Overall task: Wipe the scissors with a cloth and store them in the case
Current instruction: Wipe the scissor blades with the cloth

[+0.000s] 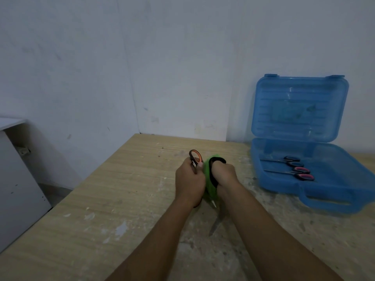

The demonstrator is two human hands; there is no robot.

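My left hand [189, 180] grips a pair of scissors with orange and black handles [196, 157]; their handle loop sticks up above my fingers. My right hand [224, 175] is closed on a green cloth [209, 177] with a black edge, pressed against the scissors. A blade tip [214, 203] pokes out below the cloth. The hands touch over the middle of the wooden table [121, 199]. To the right stands an open blue plastic case [332, 197], its lid upright. Two pairs of scissors lie in its base: one with blue handles [292, 161], one with pink handles [302, 173].
The table top is scuffed and speckled with white marks. A pale wall runs behind it. A white cabinet [14, 179] stands off the table's left edge. The case handle [326, 201] faces the front right of the table.
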